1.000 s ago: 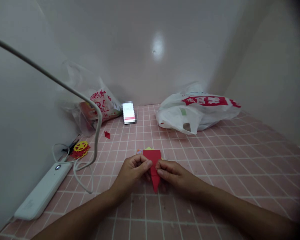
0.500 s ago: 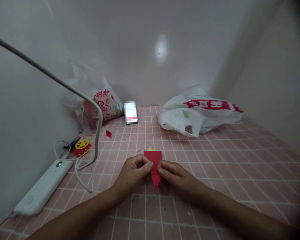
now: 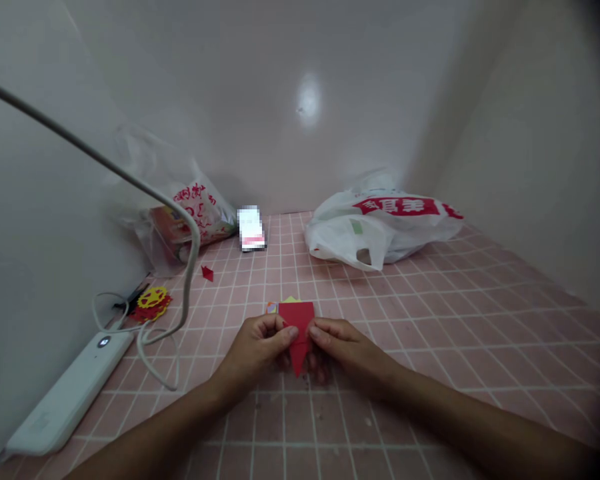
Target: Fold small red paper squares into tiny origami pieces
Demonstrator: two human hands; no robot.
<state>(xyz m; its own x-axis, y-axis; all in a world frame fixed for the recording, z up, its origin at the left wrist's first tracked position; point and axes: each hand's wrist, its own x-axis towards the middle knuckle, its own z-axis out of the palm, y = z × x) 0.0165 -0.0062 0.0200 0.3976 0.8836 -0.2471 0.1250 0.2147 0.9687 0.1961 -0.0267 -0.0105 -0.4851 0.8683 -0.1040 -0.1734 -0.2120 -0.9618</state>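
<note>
A folded piece of red paper (image 3: 297,316), square at the top and tapering to a point toward me, is held up above the tiled surface. My left hand (image 3: 261,343) pinches its left edge, the thumb lying across the front. On the other side my right hand (image 3: 345,347) grips the right edge between thumb and forefinger; its lower fingers are partly hidden in shadow. Just behind the red paper, bits of yellow paper (image 3: 291,299) and a small colourful piece (image 3: 271,307) peek out, mostly covered.
To the left lie a white power bank (image 3: 73,393) with a looping cable (image 3: 193,250) and yellow and red cut-outs (image 3: 153,301). A small red folded piece (image 3: 207,273), a lit phone (image 3: 251,228), a clear printed bag (image 3: 200,207) and a white plastic bag (image 3: 340,237) sit farther back.
The view has shifted slightly, so everything appears a little farther left. Both hands keep hold of the red paper, and its pointed end looks slightly shorter and more upright.
</note>
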